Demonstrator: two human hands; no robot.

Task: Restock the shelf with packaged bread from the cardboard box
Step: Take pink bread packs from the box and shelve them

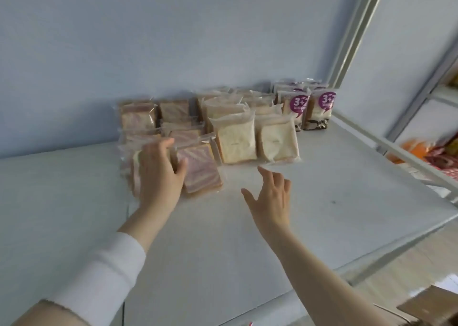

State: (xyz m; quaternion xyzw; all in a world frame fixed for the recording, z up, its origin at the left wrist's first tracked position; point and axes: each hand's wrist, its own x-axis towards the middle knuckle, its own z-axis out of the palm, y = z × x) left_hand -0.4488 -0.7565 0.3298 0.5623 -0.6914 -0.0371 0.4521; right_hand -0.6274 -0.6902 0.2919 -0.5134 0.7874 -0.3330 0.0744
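The left hand (158,172) is curled round a marbled bread packet (135,163) at the front of the far-left row, fingers over its top and thumb on its right side. The view is blurred there, so I can't make out the grip more closely. Just beside it on the right leans another marbled packet (199,170). The white-bread packets (238,141) come next, and the purple-labelled packets (322,110) stand in the rear right corner against the side rail (396,152).

The right hand (270,196) hovers with fingers spread and loose, holding nothing, over bare shelf (347,194). From the rows to the front edge the board lies open. A corner of the cardboard box (431,306) shows below that edge, at the lower right.
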